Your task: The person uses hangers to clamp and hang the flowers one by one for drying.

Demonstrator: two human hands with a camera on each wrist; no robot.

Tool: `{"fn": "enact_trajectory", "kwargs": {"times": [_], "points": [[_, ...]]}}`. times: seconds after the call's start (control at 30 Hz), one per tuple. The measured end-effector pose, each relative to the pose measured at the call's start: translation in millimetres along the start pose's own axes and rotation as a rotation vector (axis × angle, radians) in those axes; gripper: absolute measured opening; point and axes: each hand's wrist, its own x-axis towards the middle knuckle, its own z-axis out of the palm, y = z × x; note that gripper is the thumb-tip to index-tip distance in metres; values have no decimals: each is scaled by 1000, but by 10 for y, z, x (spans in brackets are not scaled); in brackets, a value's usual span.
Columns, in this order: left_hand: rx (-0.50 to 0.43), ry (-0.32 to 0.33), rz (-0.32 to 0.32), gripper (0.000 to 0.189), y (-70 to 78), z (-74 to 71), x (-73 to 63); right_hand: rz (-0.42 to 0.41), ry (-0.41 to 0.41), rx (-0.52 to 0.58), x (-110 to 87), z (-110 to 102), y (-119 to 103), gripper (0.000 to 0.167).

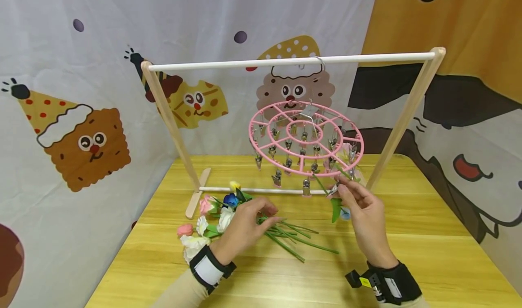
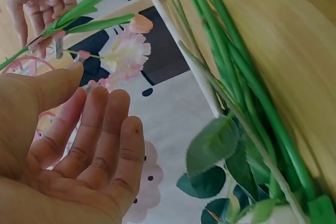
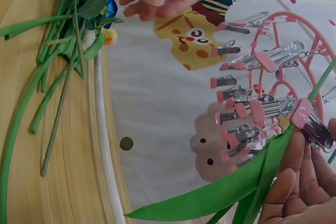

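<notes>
Thumb and fingers of my right hand [image 1: 369, 217] pinch a metal clip with pink tips [image 3: 310, 124], at the near right rim of a pink round hanging rack [image 1: 302, 172]. The clip sits across a green flower stem [image 3: 321, 85], whose long leaves [image 3: 210, 195] point down beside my fingers; a pale blue bloom [image 1: 345, 214] hangs below. My left hand [image 1: 246, 228], fingers loosely bent and holding nothing, hovers over a bunch of artificial flowers whose green stems [image 1: 293, 240] point right. A pink ruffled flower [image 2: 126, 56] and an orange-pink tulip bud [image 2: 140, 24] hang at the rack's right.
The rack hangs by a hook from the white bar [image 1: 228, 64] of a wooden stand [image 1: 412, 104]. Several other clips [image 1: 277, 177] dangle from its rings. White, pink, blue [image 1: 230, 199] and yellow blooms lie at left on the wooden table [image 1: 159, 262]. Behind stands a cartoon-printed cloth [image 1: 195, 22].
</notes>
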Motion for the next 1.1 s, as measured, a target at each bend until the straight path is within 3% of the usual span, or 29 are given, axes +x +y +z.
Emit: {"fn": "enact_trajectory", "kwargs": {"times": [0.2, 0.4, 0.73, 1.1], "points": [[68, -48, -15, 18, -69, -27, -55, 10, 30, -13, 49, -58, 5, 39], [206, -119, -14, 17, -127, -59, -119, 32, 47, -9, 107, -134, 1, 40], [542, -191, 181, 15, -289, -36, -183, 35, 71, -32, 223, -251, 42, 43], [624, -251, 164, 9, -292, 19, -170, 60, 88, -67, 354, -320, 87, 42]]}}
